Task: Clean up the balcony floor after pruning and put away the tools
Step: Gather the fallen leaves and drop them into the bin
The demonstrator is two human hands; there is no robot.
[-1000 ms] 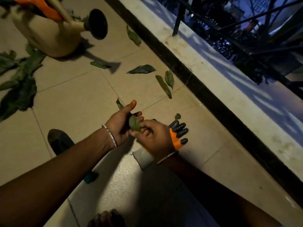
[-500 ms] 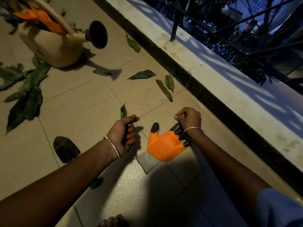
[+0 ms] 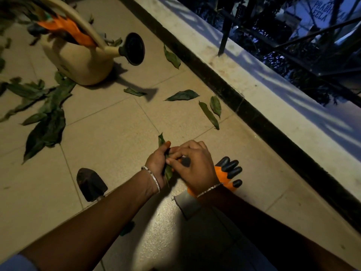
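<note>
My left hand [image 3: 157,163] grips a bunch of green leaves [image 3: 168,172]; one leaf tip sticks up above its thumb. My right hand [image 3: 195,165] meets it from the right, fingers pinched at the same leaves. Under my right wrist an orange glove with black fingertips [image 3: 230,169] lies flat on the tiles. A dark hand trowel [image 3: 90,183] lies on the floor left of my left forearm. Loose leaves [image 3: 209,112] are scattered on the tiles ahead, and a larger leaf pile [image 3: 45,118] lies at the left.
A cream watering can [image 3: 84,59] stands at the back left with a second orange glove [image 3: 66,30] tucked in its top. A raised white ledge [image 3: 273,90] with a dark base and a metal railing [image 3: 224,36] bounds the floor on the right.
My right hand left the glove's fingertips and came back to my left hand, bringing a leaf to the bunch. The view shifted slightly forward.
</note>
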